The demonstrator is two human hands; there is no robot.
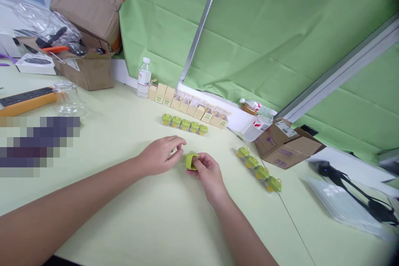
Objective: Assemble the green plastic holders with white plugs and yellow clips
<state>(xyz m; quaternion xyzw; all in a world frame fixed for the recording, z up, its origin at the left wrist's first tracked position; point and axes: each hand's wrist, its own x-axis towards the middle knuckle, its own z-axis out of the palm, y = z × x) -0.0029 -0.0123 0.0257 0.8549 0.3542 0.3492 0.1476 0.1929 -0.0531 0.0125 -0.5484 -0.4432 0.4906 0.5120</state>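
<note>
My right hand point(209, 176) grips a small, hollow green lid-like piece point(189, 161), its fingertips at the open side. Just left of that piece is my left hand point(159, 156), with its fingers loosely bent, the thumb apart and nothing visible in it. Beyond the hands stands a row of small clear containers with green tops point(185, 125) and yellow parts inside. To the right of my right hand, several more green-topped containers point(262, 172) form a slanting row.
Small cardboard boxes point(188, 106) line the back edge beside an upright water bottle point(144, 79). More bottles point(258, 126) and a carton point(286, 143) are at right, with a plastic bag point(346, 208). Left are a filled carton point(90, 70), a clear jar point(67, 99) and a power strip point(31, 99).
</note>
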